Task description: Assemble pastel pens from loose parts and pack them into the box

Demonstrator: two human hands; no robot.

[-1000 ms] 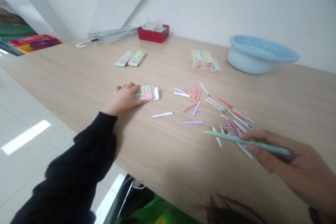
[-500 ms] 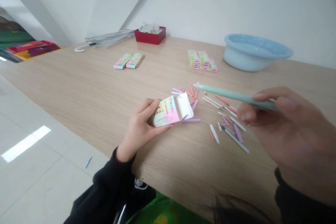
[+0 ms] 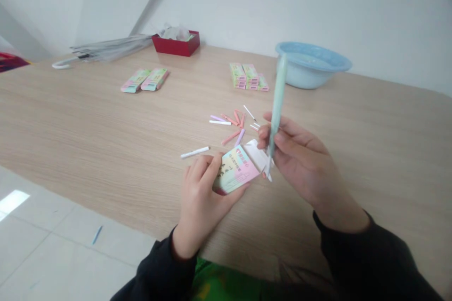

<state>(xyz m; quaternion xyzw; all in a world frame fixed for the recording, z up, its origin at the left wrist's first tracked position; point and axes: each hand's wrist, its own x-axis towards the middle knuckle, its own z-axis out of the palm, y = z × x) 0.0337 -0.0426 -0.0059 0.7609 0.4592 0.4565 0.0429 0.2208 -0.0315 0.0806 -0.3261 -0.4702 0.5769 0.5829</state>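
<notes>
A small pastel cardboard box (image 3: 237,169) with printed characters is held in my left hand (image 3: 205,193), its white end flap (image 3: 254,154) open toward the right. My right hand (image 3: 303,160) pinches a pale green pen (image 3: 278,96) upright beside that flap, the pen's thick end up and its thin end down. Beyond the box lie several pink caps (image 3: 242,120), purple caps (image 3: 240,137) and white sticks. One white stick (image 3: 195,152) rests on the table just past my left hand. My right hand hides part of the scattered pieces.
Two flat pastel boxes (image 3: 144,80) lie at the back left, and a stack of similar boxes (image 3: 249,76) at the back middle. Along the wall are a clear umbrella (image 3: 109,49), a red box (image 3: 176,44) and a blue basin (image 3: 310,66). A blue stick (image 3: 97,235) lies on the floor.
My right hand has come left to the box, and the pen has turned from level to upright. The box stays in my left hand. The camera view has shifted right.
</notes>
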